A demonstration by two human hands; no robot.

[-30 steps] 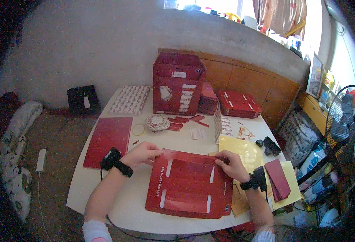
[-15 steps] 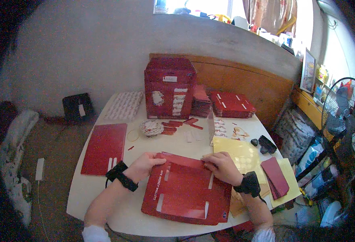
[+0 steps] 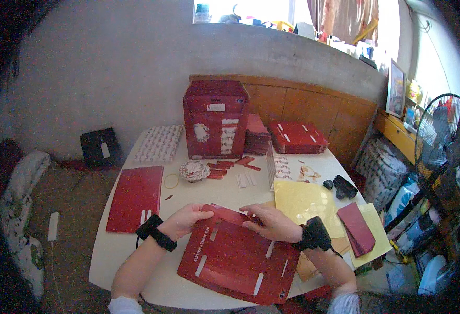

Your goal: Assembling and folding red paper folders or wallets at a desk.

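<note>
The person's two forearms come from the lower edge of the view and lean inward, so that both hands meet over the table. The left hand is pinching the upper left corner of a red card sheet, with its thumb lying along the top edge. The right hand reaches across the upper edge from the right, the back of the hand turned upward and the fingers bent over the card; whether these fingers pinch it or only press it, one cannot tell. The two hands are near each other but apart. The red card sheet lies below and between them, its body slanting toward the person and toward the right. A larger red panel is left of the left hand, and a yellow sheet lies just beyond the right hand.
</note>
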